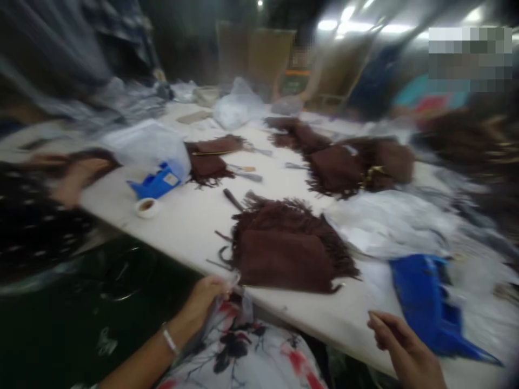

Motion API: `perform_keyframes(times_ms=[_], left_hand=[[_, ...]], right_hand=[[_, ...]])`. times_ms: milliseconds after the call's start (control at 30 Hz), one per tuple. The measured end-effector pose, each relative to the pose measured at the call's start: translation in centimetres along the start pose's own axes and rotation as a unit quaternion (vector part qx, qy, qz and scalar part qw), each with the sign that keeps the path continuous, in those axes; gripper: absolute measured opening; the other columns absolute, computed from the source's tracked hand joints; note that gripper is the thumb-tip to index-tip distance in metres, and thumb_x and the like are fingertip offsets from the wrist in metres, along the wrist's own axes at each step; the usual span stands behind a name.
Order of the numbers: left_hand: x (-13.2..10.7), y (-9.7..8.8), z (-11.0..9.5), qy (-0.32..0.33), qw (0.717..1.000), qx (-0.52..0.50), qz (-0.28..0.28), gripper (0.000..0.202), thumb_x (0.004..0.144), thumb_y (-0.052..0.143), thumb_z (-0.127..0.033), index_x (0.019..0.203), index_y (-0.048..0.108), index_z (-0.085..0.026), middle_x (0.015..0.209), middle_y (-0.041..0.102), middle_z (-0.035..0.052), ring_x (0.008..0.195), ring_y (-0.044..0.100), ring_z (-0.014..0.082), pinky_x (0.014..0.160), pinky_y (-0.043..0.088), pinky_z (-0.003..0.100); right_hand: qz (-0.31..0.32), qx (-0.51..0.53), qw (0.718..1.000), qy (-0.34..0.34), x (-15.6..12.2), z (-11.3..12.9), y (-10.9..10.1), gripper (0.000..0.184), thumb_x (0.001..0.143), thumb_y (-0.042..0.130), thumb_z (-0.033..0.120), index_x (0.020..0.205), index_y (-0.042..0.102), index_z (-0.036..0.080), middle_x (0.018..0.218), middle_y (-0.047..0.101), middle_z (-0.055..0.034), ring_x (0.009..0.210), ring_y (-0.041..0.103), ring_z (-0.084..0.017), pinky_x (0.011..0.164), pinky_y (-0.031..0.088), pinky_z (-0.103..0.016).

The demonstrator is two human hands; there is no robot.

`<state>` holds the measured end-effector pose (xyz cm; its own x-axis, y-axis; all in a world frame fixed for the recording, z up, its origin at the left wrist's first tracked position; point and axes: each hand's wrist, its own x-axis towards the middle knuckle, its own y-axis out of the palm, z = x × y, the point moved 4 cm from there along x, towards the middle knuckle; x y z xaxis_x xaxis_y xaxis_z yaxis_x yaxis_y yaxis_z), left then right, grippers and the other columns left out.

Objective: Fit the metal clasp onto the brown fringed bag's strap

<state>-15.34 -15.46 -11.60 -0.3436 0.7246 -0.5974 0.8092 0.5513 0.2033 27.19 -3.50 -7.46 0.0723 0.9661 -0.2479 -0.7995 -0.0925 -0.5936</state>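
A dark brown fringed bag [284,262] lies flat on the white table [182,229] in front of me, its fringe spread to the back and right. Dark straps or cords stick out on its left side. My left hand [206,297] is at the table edge by the bag's near left corner, fingers closed in a pinch. Something pale and translucent shows at its fingertips, too blurred to name. Over the table's near edge, right of the bag, my right hand [405,346] has thumb and fingers pressed together; what they hold, if anything, is too small to make out.
A blue tape dispenser [425,302] stands near my right hand, another blue dispenser [156,181] at the left beside a small white roll [146,208]. More brown fringed bags [336,167] and clear plastic [393,221] lie beyond. A co-worker's hands [75,173] work at left.
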Motion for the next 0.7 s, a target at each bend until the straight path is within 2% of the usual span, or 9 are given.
perform_keyframes(times_ms=[67,167,200,267,333,400,533,700], left_hand=[[-1.2,-2.3,0.2,0.018,0.999,-0.01,-0.025,0.019,0.064,0.077,-0.023,0.072,0.063,-0.012,0.066,0.067,0.0037,0.059,0.06,0.0138,0.059,0.046,0.024],[-1.4,-2.8,0.2,0.033,0.999,-0.016,-0.034,0.014,0.064,0.073,-0.021,0.07,0.063,-0.013,0.067,0.068,0.0058,0.057,0.059,0.0133,0.058,0.044,0.023],[-1.3,-2.6,0.2,0.034,0.999,-0.015,-0.036,0.014,0.065,0.072,-0.021,0.07,0.063,-0.013,0.067,0.068,0.006,0.057,0.059,0.0132,0.057,0.044,0.023],[-1.2,-2.3,0.3,0.035,0.999,-0.018,-0.037,0.014,0.065,0.072,-0.022,0.07,0.062,-0.013,0.064,0.066,0.0049,0.055,0.058,0.0132,0.055,0.043,0.023],[-1.2,-2.3,0.5,0.028,0.999,-0.034,-0.033,0.016,0.064,0.073,-0.023,0.071,0.062,-0.014,0.061,0.064,0.0033,0.053,0.057,0.0135,0.054,0.043,0.024],[-1.2,-2.4,0.8,0.015,0.998,-0.052,-0.027,0.017,0.063,0.074,-0.024,0.071,0.061,-0.015,0.06,0.063,0.0027,0.052,0.057,0.014,0.054,0.044,0.025],[-1.1,-2.4,1.0,0.011,0.997,-0.078,-0.013,0.014,0.064,0.071,-0.021,0.069,0.06,-0.015,0.057,0.062,0.0025,0.052,0.057,0.0144,0.053,0.044,0.025],[-1.2,-2.3,1.2,0.036,0.997,-0.065,-0.026,0.014,0.067,0.07,-0.025,0.071,0.06,-0.016,0.059,0.062,0.0021,0.052,0.056,0.0144,0.052,0.044,0.025]], right_hand=[[0.143,0.063,0.986,-0.056,-1.3,4.9,7.1,0.041,0.074,0.062,0.055,0.099,0.066,0.023,0.077,0.066,-0.0036,0.066,0.058,-0.018,0.064,0.048,-0.026],[0.35,0.136,0.921,-0.1,-5.4,11.6,17.1,0.035,0.079,0.058,0.052,0.093,0.067,0.02,0.071,0.063,-0.0018,0.061,0.055,-0.016,0.057,0.044,-0.024],[0.39,0.138,0.903,-0.118,-6.5,13.3,19.7,0.033,0.081,0.058,0.049,0.092,0.067,0.02,0.071,0.062,-0.0008,0.061,0.054,-0.015,0.056,0.043,-0.023],[0.42,0.135,0.885,-0.149,-7.6,15.5,23.4,0.025,0.083,0.056,0.041,0.089,0.068,0.019,0.072,0.063,0.0,0.062,0.054,-0.014,0.058,0.042,-0.022],[0.415,0.128,0.885,-0.169,-7.9,16.5,25.5,0.019,0.084,0.054,0.031,0.087,0.069,0.02,0.075,0.067,-0.0001,0.066,0.057,-0.014,0.062,0.044,-0.022],[0.406,0.114,0.89,-0.174,-7.9,16.8,26.3,0.019,0.083,0.051,0.024,0.087,0.069,0.02,0.077,0.07,-0.0005,0.068,0.061,-0.015,0.064,0.045,-0.023],[0.379,0.059,0.908,-0.172,-7.9,17.1,26.6,0.024,0.081,0.047,0.019,0.089,0.069,0.022,0.071,0.07,0.0009,0.061,0.061,-0.015,0.058,0.044,-0.022],[0.346,0.037,0.925,-0.152,-8.0,17.4,26.9,0.021,0.082,0.049,0.022,0.083,0.069,0.022,0.062,0.066,0.0028,0.056,0.058,-0.014,0.054,0.04,-0.021]])
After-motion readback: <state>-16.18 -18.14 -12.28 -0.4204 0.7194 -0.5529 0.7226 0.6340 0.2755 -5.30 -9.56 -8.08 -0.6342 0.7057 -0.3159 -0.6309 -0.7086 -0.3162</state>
